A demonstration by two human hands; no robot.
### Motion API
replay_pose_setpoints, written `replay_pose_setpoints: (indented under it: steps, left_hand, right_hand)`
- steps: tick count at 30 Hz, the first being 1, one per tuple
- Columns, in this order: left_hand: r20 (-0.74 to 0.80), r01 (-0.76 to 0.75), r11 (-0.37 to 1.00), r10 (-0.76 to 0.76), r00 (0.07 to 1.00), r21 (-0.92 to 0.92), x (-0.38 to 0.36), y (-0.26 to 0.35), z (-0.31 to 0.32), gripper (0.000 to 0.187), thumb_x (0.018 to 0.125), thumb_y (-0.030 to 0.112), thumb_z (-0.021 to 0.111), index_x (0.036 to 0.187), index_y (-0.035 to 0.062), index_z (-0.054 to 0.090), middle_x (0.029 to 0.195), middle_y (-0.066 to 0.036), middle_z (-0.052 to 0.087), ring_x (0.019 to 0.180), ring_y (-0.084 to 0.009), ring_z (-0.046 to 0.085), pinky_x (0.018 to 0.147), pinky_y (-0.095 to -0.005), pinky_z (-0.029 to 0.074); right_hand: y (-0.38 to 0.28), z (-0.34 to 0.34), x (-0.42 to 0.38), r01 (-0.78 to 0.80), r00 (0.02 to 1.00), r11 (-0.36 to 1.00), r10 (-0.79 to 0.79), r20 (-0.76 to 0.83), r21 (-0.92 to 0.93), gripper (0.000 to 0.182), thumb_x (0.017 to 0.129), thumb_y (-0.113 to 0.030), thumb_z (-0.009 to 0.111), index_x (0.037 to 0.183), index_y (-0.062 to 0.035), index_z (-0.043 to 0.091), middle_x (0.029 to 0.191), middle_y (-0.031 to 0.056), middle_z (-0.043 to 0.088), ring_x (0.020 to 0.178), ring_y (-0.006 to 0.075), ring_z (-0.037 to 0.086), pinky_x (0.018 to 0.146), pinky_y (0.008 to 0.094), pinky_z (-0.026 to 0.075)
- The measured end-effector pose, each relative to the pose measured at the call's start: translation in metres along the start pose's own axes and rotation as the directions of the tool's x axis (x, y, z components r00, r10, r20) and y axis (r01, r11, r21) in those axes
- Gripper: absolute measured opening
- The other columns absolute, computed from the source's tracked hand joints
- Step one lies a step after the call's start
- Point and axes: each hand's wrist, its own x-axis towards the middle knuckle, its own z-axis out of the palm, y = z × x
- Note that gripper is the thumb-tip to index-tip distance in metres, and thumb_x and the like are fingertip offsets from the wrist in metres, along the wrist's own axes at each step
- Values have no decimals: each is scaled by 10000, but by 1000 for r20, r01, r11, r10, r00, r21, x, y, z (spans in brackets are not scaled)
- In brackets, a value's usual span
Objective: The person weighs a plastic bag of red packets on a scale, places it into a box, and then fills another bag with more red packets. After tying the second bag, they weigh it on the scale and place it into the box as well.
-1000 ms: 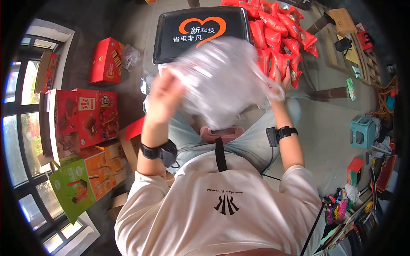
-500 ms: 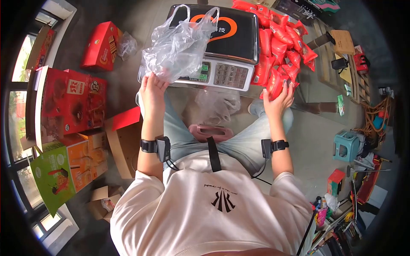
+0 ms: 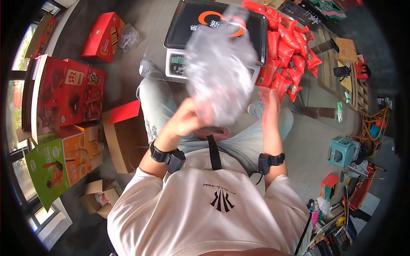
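Grey floor (image 3: 309, 147) all round, and up at 12 o'clock a glass table (image 3: 154, 45) had a scale (image 3: 176, 25) on it, black tray on top. Packets (image 3: 287, 53), red ones, were heaped right up against the scale at about 1 o'clock. Main thing was the bag (image 3: 220, 72), clear plastic and pretty blurry, hanging a bit above centre and covering part of the scale's front and tray from this angle. Left hand (image 3: 186, 117) was at the bag's lower edge, around its 7 o'clock, fingers closed on the plastic, though the tips were lost in the blur. Right hand (image 3: 270, 110) was off toward 2 o'clock, holding nothing I could see, fingers open and pretty straight, just beside the near end of the packets; couldn't tell if it touched them. Both wrists wore black straps (image 3: 272, 161). Over at 9 o'clock an open carton (image 3: 121, 143) sat on the floor, a red box (image 3: 102, 38) was at 10, and a blue stool (image 3: 341, 151) stood out past 3.
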Motion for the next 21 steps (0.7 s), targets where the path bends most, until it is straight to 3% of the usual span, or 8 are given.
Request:
replay_pose_setpoints:
  steps: [1, 2, 5, 7, 8, 12, 14, 21]
  left_hand:
    - [132, 31, 999, -34, 991, 29, 7, 8, 11, 83, 791, 78, 570, 832, 6, 565, 743, -25, 547, 707, -126, 493, 663, -284, 426]
    - [272, 57, 998, -64, 960, 31, 12, 6, 14, 82, 786, 66, 569, 826, -2, 551, 726, -26, 527, 694, -122, 475, 651, -282, 417]
    - [488, 224, 968, -249, 837, 110, 22, 9, 6, 82, 787, 56, 559, 825, -13, 538, 701, -27, 498, 679, -112, 436, 628, -286, 400]
    - [508, 282, 935, -354, 785, 214, 18, -1, -5, 85, 795, 61, 551, 832, -14, 533, 705, -24, 497, 678, -104, 426, 618, -287, 393]
    - [437, 303, 936, -352, 827, 180, 13, -11, -10, 98, 814, 79, 561, 834, -11, 531, 715, -28, 497, 683, -99, 428, 627, -280, 399]
    - [10, 413, 876, -429, 903, 251, 17, -18, -19, 148, 839, 123, 595, 876, -3, 527, 731, -44, 515, 685, -108, 457, 647, -277, 417]
    - [-583, 291, 733, 173, 794, 615, 21, -36, -20, 219, 858, 184, 624, 922, 4, 516, 763, -56, 548, 693, -126, 503, 661, -279, 443]
    - [-306, 226, 826, -69, 950, 516, 33, 33, 44, 733, 753, 356, 756, 1244, -24, 365, 947, -150, 583, 795, -235, 609, 719, -332, 497]
  right_hand:
    - [-8, 8, -1, -148, 978, 934, 89, 189, 324, 518, 980, -396, 436, 1334, -21, 395, 1328, 125, 475, 1236, 216, 437, 1071, 367, 297]
    - [-28, 25, -10, 21, 1000, 951, -14, -26, 308, 577, 965, -434, 448, 1331, 11, 429, 1296, 122, 522, 1266, 213, 427, 1057, 355, 327]
    - [-41, 23, -6, 327, 917, 885, -382, 115, 331, 441, 951, -382, 511, 1215, -29, 493, 1215, 137, 568, 1132, 246, 546, 994, 345, 402]
    - [-66, 15, 0, 58, 992, 877, -106, 74, 477, 341, 936, -327, 550, 1118, -39, 530, 1121, 118, 594, 1027, 224, 574, 923, 313, 431]
    - [-75, 9, 3, -190, 980, 766, 184, 74, 614, 246, 921, -272, 589, 1021, -49, 568, 1027, 99, 620, 923, 203, 601, 851, 281, 460]
    - [-47, -19, 12, -44, 996, 824, 78, -37, 565, 137, 944, -192, 524, 878, -74, 549, 753, 26, 537, 710, 134, 506, 727, 297, 470]
    - [-67, -2, -13, -13, 1000, 839, 7, 12, 544, 111, 931, -180, 541, 881, -81, 541, 793, 38, 561, 736, 131, 534, 734, 284, 471]
    - [-93, 58, -70, 249, 850, 967, -249, 464, 63, 80, 904, -95, 557, 907, -30, 510, 855, 55, 583, 754, 105, 551, 704, 259, 456]
